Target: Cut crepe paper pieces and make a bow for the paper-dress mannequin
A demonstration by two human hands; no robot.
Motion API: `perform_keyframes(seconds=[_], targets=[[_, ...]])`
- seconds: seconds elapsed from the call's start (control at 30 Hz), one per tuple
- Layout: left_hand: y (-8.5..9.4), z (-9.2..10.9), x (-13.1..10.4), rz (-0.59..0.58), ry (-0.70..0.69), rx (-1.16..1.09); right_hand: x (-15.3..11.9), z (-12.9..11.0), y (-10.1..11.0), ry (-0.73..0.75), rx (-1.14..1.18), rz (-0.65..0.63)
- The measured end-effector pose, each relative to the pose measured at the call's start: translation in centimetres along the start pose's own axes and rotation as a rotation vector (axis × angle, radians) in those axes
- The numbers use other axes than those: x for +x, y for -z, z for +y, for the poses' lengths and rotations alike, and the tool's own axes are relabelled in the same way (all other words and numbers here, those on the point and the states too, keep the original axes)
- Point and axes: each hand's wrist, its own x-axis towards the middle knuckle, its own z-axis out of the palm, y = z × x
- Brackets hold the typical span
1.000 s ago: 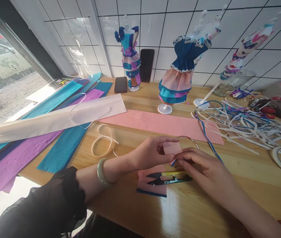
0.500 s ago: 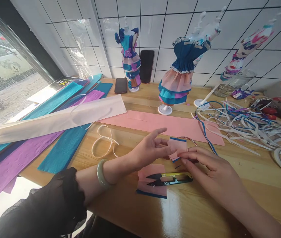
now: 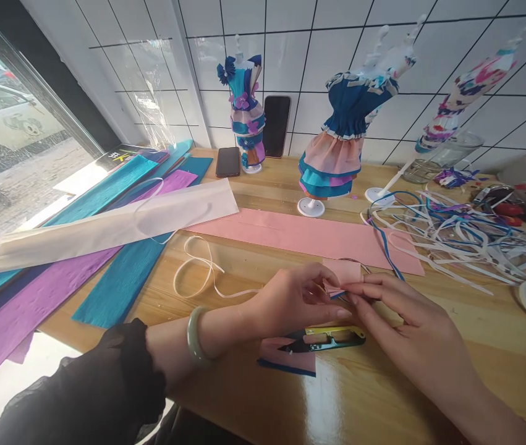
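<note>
Left hand and right hand, both pinched on 1 small pink paper piece above thread snips.

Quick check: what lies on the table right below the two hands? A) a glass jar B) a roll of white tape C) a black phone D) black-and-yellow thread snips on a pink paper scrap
D: the black-and-yellow thread snips lie on a small pink paper scrap with a blue edge, just below the left hand and right hand, which pinch a small folded pink paper piece.
</note>
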Motion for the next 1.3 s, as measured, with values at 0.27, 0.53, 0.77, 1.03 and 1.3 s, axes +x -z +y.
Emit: perform_keyframes(seconds=[0.27,0.53,0.77,1.03,1.3], targets=[[-0.2,0.2,0.1,0.146,-0.014,0.116,-0.2,-0.1,-0.1,0.052,0.001,-0.009],[-0.1,0.0,0.2,0.140,-0.025,-0.013,-0.4,0.2,0.0,0.061,-0.003,-0.012],[0.2,-0.1,0.0,0.144,-0.040,0.046,-0.3,0.1,-0.3,-0.041,0.102,-0.041],[0.6,0.1,-0.1,0.124,-0.090,0.074,-0.1,0.0,-0.5,-0.343,0.365,-0.106],[0.8,0.1,0.0,0.118,-0.097,0.090,0.3,-0.6,-0.4,-0.449,0.370,-0.064]])
